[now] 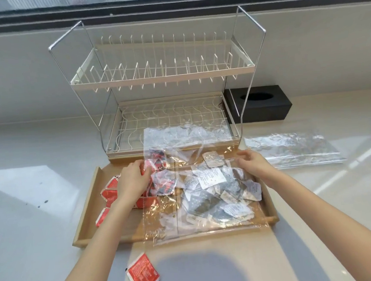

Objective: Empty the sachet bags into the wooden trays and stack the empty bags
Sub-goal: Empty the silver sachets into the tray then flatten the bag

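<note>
A wooden tray [86, 205] lies on the counter before me. Several red sachets [109, 194] sit in its left half. A clear plastic bag [164, 221] with grey and white sachets [217, 188] inside covers the tray's right half. My left hand [133, 181] grips the bag's upper left part, where red sachets show through the plastic. My right hand [254, 162] pinches the bag's upper right edge. One red sachet [143, 274] lies on the counter in front of the tray. An empty clear bag [291, 149] lies flat to the right.
A two-tier white wire dish rack [164, 75] stands just behind the tray, with another clear bag [186, 132] on its lower shelf. A black tissue box [264, 106] sits at the back right. A window sill runs along the far wall.
</note>
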Available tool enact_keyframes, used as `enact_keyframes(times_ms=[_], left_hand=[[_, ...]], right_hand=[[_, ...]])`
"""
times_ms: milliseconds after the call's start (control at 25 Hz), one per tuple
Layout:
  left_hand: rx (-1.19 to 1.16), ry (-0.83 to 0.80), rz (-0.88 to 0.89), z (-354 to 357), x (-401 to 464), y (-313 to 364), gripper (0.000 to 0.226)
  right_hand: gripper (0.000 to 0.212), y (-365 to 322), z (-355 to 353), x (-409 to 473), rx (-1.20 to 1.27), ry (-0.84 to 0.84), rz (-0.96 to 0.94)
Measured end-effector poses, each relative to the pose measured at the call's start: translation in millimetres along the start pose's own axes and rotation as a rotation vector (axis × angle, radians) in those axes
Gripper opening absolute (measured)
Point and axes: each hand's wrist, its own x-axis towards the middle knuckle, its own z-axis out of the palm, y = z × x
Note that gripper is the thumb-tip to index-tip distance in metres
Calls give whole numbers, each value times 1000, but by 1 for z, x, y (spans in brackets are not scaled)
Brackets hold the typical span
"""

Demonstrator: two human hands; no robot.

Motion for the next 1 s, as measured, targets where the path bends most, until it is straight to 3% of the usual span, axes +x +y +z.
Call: enact_keyframes(times_ms=[360,640,880,1000], left_hand=[[-312,95,113,-4,-11,5,33],[-748,22,-24,-34,-36,16,19],[-622,-48,174,-51,-68,40,28],[-492,53,242,-47,-77,59,26]], right_hand=[[34,2,3,1,241,47,-81],[30,-3,-23,-44,386,192,-302],[25,12,-59,-75,183,276,-427],[14,19,-80,-84,119,302,-468]])
